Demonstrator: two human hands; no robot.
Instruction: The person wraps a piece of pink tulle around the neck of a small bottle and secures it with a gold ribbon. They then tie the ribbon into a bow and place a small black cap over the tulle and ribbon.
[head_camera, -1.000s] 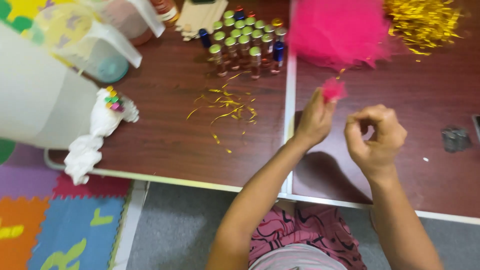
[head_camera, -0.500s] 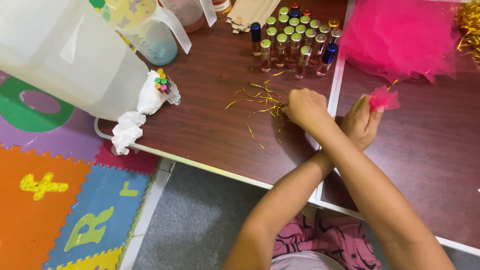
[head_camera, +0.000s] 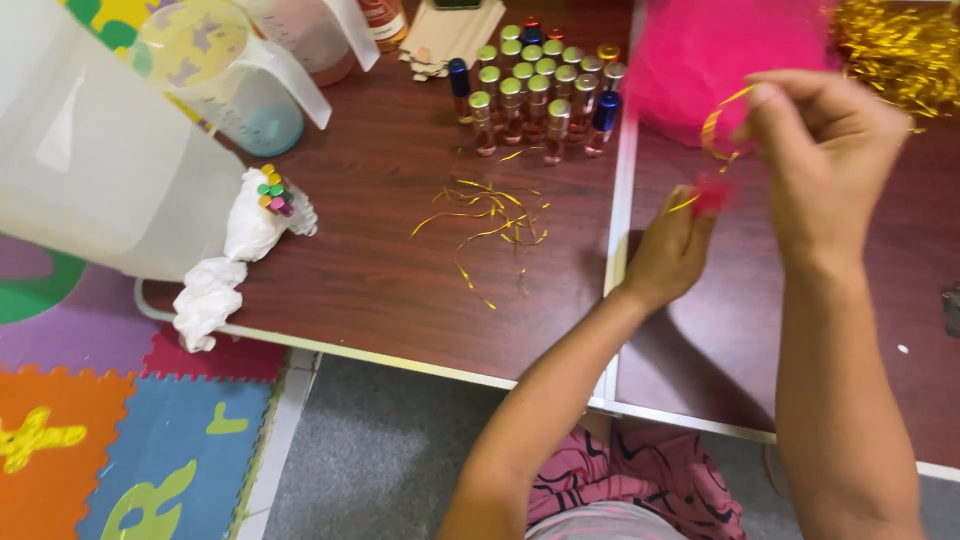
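Half a second ago the two hands were crossed low over the seam between the two table tops, with the small pink tuft of netting beside them. Now they have separated. The left hand (head_camera: 672, 250) remains near the seam, and its fingers are clenched around the small pink tuft of netting (head_camera: 712, 192), which shows just above the fist. The right hand (head_camera: 825, 150) has risen toward the far right part of the table, and its fingers pinch the thin gold foil ribbon (head_camera: 716, 122); the ribbon curves in a loop down to the tuft. The view has also shifted a little to the right.

The dark brown wooden table (head_camera: 380, 250) has a white edge. Loose gold foil strands (head_camera: 490, 215) lie scattered near its middle. At the far edge stands a cluster of small glass bottles with green, gold and blue caps (head_camera: 535, 90), and to the right of them, past the seam, lies a big heap of pink netting (head_camera: 710, 55) with a bundle of gold tinsel (head_camera: 900, 50) in the far right corner. On the left part are clear plastic measuring jugs (head_camera: 230, 80) and crumpled white tissue (head_camera: 240, 250) near the left front corner. Beneath the table the floor has colourful foam puzzle mats (head_camera: 100, 440) and a grey carpet (head_camera: 390, 450).
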